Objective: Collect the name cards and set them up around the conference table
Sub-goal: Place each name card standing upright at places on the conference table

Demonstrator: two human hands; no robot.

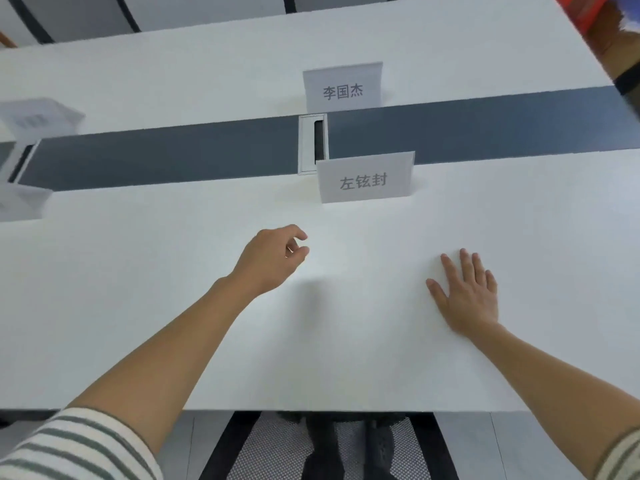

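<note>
white conference table [173,306] bearing two upright white paper name cards, nearer [365,178] and farther [343,87], flanking a grey centre strip [485,129]; left hand [273,259] loosely curled, empty; right hand [467,296] flat, fingers spread.

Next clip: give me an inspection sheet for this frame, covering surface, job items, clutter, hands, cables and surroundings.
Surface: white conference table with a dark grey centre strip; near side bare.
Job's things: near name card upright at the strip's near edge; far name card upright beyond the strip; both print sides face the camera.
Clutter: blurred white items at the left edge, unidentifiable.
Hands: left hand raised, fingers curled, empty; right hand flat on the table, empty.
Cables: nothing seen; a cable port sits in the strip.
Surroundings: chair below the near edge; another person's arm top right.
</note>
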